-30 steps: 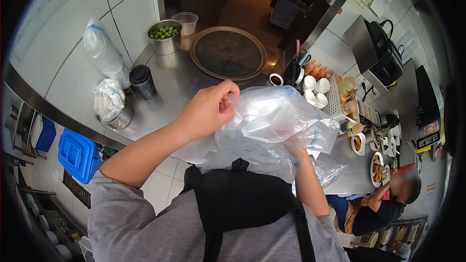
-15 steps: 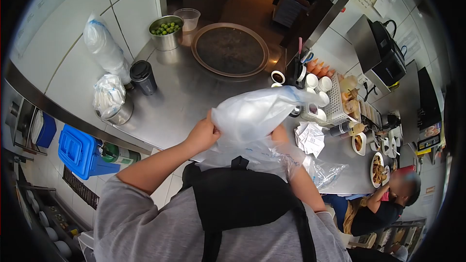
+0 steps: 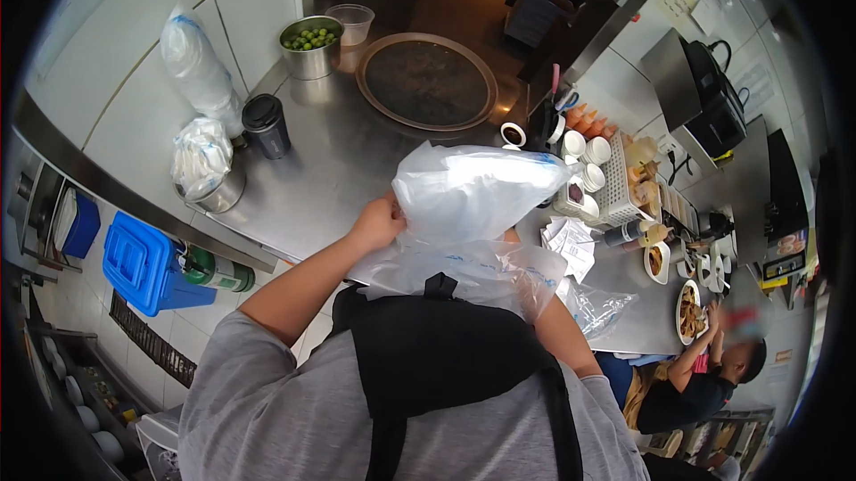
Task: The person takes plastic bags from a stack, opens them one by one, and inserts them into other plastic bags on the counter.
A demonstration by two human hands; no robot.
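A large bundle of translucent white plastic bags [image 3: 481, 189] with blue print is held up over the steel counter [image 3: 312, 205], close to my body. My left hand [image 3: 382, 221] pinches the bundle's left edge with closed fingers. My right hand [image 3: 512, 237] is almost wholly hidden behind the plastic at the bundle's lower right; its fingers do not show. A looser, clearer sheet of plastic [image 3: 464, 271] hangs below the bundle, across my right forearm. Just right of it lies a crumpled clear bag [image 3: 602, 310] on the counter.
A round tray [image 3: 426, 82], a pot of green fruit [image 3: 310, 46] and a black cup [image 3: 266, 127] stand farther back. Bagged plastic [image 3: 203, 158] is at left. Paper packets [image 3: 571, 245], a white basket [image 3: 615, 187] and a bowl of food [image 3: 689, 312] are right, near another person [image 3: 682, 392].
The bundle has risen slightly and spread wider, its bright face turned more upward. My left hand has moved a little up and left. The other person's arms have shifted near the bowl.
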